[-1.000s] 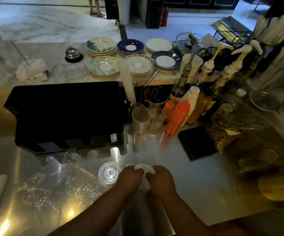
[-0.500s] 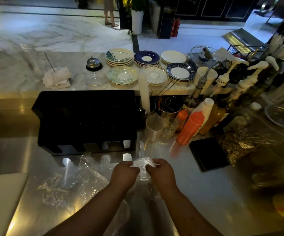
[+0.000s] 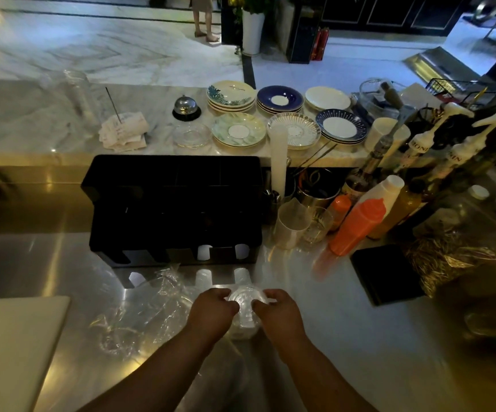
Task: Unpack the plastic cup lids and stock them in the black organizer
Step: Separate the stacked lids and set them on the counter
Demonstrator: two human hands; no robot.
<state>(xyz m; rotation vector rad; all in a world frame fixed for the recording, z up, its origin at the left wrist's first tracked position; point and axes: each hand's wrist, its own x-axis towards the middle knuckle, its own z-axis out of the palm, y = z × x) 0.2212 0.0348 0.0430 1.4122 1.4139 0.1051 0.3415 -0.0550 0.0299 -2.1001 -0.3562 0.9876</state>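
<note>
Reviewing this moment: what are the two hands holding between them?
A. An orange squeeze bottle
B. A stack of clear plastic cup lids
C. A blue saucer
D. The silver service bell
B: the left hand and right hand grip a stack of clear plastic lids from either side, just in front of the black organizer.

Black organizer (image 3: 175, 203), clear lids (image 3: 245, 310), orange squeeze bottle (image 3: 356, 227), blue-and-white saucers (image 3: 279, 99), leaf-patterned plates (image 3: 230, 95).
</note>
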